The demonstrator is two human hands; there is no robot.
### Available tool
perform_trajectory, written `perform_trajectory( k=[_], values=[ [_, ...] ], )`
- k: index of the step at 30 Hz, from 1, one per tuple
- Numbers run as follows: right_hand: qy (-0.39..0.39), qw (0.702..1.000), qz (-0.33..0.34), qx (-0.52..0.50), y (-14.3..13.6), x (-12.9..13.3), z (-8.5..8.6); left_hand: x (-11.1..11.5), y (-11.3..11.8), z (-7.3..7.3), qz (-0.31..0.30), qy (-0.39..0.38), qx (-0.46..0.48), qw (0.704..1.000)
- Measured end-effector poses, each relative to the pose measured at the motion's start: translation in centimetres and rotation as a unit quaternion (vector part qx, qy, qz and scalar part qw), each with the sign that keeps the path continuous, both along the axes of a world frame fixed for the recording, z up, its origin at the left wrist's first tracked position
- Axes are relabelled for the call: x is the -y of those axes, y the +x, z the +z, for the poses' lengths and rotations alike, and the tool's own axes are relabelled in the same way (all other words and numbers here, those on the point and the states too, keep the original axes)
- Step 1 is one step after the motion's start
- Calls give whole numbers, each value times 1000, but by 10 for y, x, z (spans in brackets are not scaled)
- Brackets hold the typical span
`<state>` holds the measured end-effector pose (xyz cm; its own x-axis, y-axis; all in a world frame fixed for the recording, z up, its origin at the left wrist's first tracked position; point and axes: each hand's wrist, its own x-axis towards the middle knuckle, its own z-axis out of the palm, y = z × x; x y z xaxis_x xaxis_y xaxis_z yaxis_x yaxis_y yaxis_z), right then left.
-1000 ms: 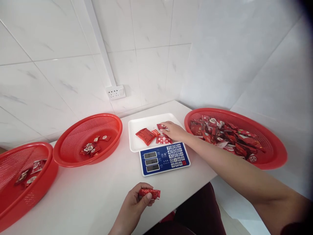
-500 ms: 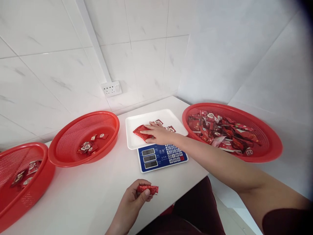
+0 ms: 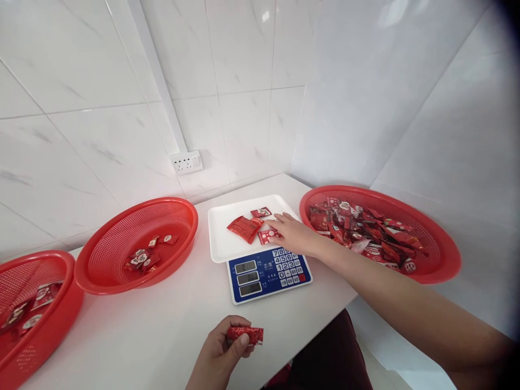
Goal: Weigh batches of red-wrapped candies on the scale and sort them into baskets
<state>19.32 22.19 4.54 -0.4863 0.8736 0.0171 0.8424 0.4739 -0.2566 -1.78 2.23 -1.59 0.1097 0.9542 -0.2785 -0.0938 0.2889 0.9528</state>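
Low in the head view, my left hand (image 3: 227,352) pinches a small red packet (image 3: 251,335) above the table. My right hand (image 3: 294,233) rests over the right side of the white weighing tray (image 3: 221,244), fingers spread, partly covering a packet beneath them. On the tray lie a larger red packet (image 3: 244,228), a small packet with white lettering (image 3: 260,212) and another small packet (image 3: 268,236) beside my right hand. The scale's blue panel (image 3: 268,275) has three displays and a keypad in front of the tray.
A red basket (image 3: 447,254) piled with red packets stands at the right. Two more red baskets, middle left (image 3: 93,271) and far left (image 3: 60,303), hold several packets each. Behind the white table (image 3: 154,336) is a tiled wall with a socket (image 3: 187,162).
My right hand has moved off the larger packet toward the right of the tray, uncovering it. The left hand still holds its packet. The view has tilted slightly upward.
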Motion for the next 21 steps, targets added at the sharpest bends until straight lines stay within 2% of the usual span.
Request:
perform_trajectory(
  k=[5,8,10,12,15,18,21],
  values=[
    [-23,999,15,-30,4,-3,-7,-2,5,-3,-10,0,12,1000],
    [-15,998,12,-63,-4,5,-1,-2,5,-3,-10,6,5,1000],
    [-3,995,12,-100,-8,24,9,-2,5,-3,-7,5,5,1000],
    [-18,986,50,-159,-10,52,19,-3,6,-2,-5,-3,17,1000],
    [-129,962,148,-191,-13,100,23,-6,11,1,-4,0,32,999],
    [-187,944,179,-204,-16,133,12,-11,18,5,10,29,24,999],
    [-199,940,148,-233,-17,144,-7,-17,26,9,25,63,-14,998]
  ],
)
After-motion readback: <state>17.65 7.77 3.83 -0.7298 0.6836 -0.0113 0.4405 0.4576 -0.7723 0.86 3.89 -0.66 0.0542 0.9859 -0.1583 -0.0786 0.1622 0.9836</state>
